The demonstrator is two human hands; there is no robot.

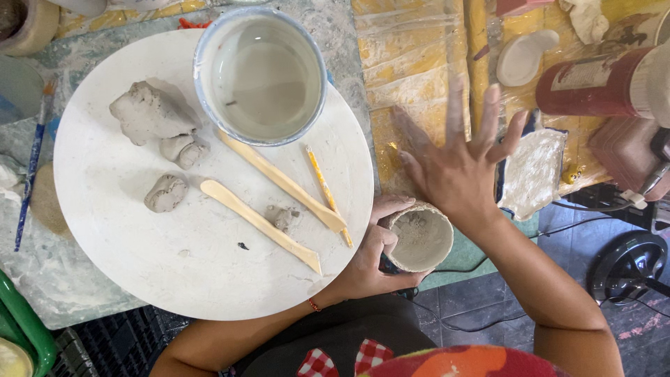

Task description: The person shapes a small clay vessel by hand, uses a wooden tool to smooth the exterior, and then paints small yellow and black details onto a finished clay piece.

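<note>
My left hand [370, 255] grips a small grey clay cup [421, 239] by its left wall, just off the right edge of the round white board [139, 230]. Above the cup, my right hand [457, 164] hovers with fingers spread wide and holds nothing. On the board lie two wooden modelling tools [262, 225], a thin orange-handled stick [326, 195], several lumps of grey clay [150, 112] and a blue-rimmed bowl of cloudy water [259, 73].
Yellow plastic sheeting [408, 63] covers the table at the right, with a white lid [525, 57], a red can lying on its side [593, 85] and a white clay-dusted slab [534, 171]. A blue brush [33, 164] lies at left. A green crate [24, 324] sits bottom left.
</note>
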